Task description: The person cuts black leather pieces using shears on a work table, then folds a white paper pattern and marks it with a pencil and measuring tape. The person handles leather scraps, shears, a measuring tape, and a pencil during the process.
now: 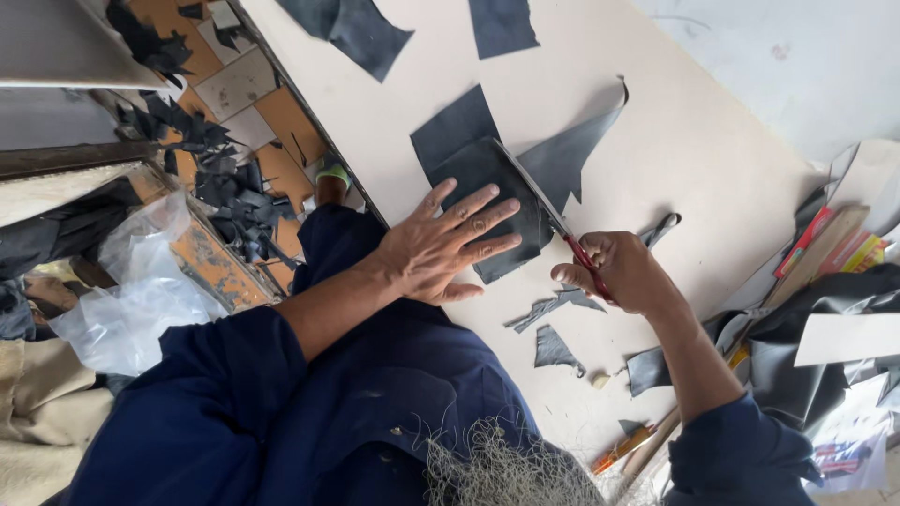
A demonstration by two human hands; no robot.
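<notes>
Dark sheet [487,201] | I see left hand [445,248] flat, fingers spread, pressing it | right hand [619,272] gripping, I think, red-handled cutter [562,230] | blade could slip toward fingertips.

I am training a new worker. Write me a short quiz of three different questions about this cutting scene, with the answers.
1. True or false: the left hand lies flat on the dark sheet.
2. What does the right hand hold? A) a brush B) a red-handled cutting tool C) a hammer
3. Fill in: small dark offcuts lie on the pale ____.

Key: 1 true; 2 B; 3 board
</notes>
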